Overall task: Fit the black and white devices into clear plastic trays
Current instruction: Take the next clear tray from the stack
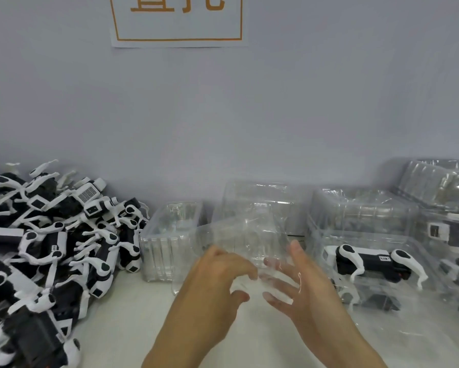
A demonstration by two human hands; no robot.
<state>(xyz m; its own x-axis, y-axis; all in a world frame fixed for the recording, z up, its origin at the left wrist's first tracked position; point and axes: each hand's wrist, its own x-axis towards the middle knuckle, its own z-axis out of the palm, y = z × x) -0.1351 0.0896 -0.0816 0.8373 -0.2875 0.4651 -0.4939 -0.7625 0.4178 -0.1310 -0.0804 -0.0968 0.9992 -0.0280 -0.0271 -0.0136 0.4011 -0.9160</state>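
Left hand (217, 272): nearest item, centre foreground. Fingers curled over the near edge of the clear tray (244, 235), thumb tucked under; a pinching hold.

Right hand (300, 280): beside the left, fingers spread and fairly straight, lying against the tray's right wall and seen partly through the plastic. Supporting rather than clamping; whether the thumb closes on the wall cannot be told.

Clear tray: held up off the white table (154, 328) between both hands, tilted, no device in it. Thin and glossy. Risk, as a judgement: the wall buckles or slips under a one-sided pinch, since the right hand only steadies it.

Pile of black and white devices (50, 248): left, heaped on the table, white limbs interlocked. Risk: drawing one out may drag neighbours along or off the table edge; limbs may catch on the tray's moulding if seated crooked.

Stack of empty trays (170, 240): just beyond the hands, nested. Risk: two may lift as one.

Filled trays (377, 264): right, one device plainly visible inside, more stacked behind. Risk: a swing of the held tray could knock them.

Wall sign (178, 19): farthest, orange lettering, cropped.
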